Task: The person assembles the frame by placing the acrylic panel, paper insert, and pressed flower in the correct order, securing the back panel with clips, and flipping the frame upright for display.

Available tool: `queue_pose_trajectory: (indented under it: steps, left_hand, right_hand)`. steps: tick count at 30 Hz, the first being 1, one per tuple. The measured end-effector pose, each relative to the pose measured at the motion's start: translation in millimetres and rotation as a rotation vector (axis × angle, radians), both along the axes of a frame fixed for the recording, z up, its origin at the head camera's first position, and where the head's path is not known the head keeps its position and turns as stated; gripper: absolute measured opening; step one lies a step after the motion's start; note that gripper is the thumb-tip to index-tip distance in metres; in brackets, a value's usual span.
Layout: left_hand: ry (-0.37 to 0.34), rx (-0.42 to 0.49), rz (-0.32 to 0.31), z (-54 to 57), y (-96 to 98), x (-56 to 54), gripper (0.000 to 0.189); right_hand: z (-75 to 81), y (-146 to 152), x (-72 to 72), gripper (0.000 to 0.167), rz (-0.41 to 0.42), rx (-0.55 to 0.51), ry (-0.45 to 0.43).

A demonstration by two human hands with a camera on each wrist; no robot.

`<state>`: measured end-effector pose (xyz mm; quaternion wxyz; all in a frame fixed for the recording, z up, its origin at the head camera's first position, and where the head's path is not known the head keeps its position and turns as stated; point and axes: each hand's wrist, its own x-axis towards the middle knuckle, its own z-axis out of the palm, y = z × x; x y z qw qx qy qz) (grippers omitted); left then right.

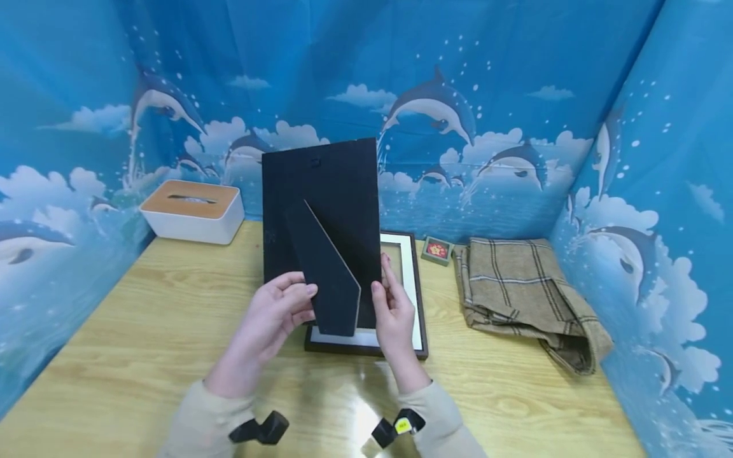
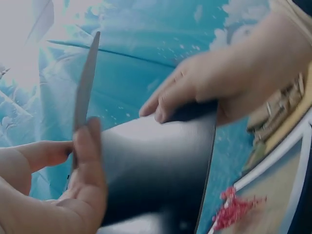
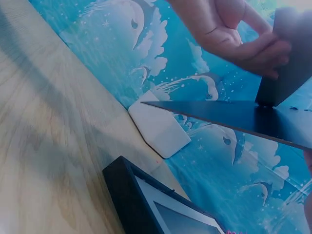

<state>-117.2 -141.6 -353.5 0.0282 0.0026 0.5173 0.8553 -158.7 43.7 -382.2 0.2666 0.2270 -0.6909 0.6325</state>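
Observation:
A black picture frame backing board (image 1: pixel 326 172) is held up, tilted, above the table. My left hand (image 1: pixel 272 318) pinches its fold-out easel leg (image 1: pixel 332 286) between thumb and fingers; the leg stands away from the board in the left wrist view. With thumb and fingers, my right hand (image 1: pixel 396 318) grips the board's lower right edge. Below and partly hidden by the board lies a dark-edged picture frame (image 1: pixel 422 305) with a white border. A clump of pink-red bits (image 2: pixel 234 209) shows within the frame in the left wrist view.
A white tissue box (image 1: pixel 197 226) with a wooden-look lid stands at the back left. A small green square box (image 1: pixel 437 250) with a red design sits beyond the frame, near a folded brown plaid cloth (image 1: pixel 515 286) on the right. Dolphin-print curtains (image 1: pixel 435 108) surround the table.

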Motion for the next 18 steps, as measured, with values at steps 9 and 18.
queue_pose_trajectory:
  steps: [9,18]
  left_hand:
    - [0.040,-0.420,0.182,-5.8,-10.8,-7.1,0.032]
    - [-0.001,-0.660,0.375,-34.5,-41.0,-18.7,0.046]
  right_hand:
    - [-22.9,17,-9.3,0.039,-0.005,-0.022,-0.102]
    - [-34.2,36,-10.8,0.038,0.002,-0.132,-0.254]
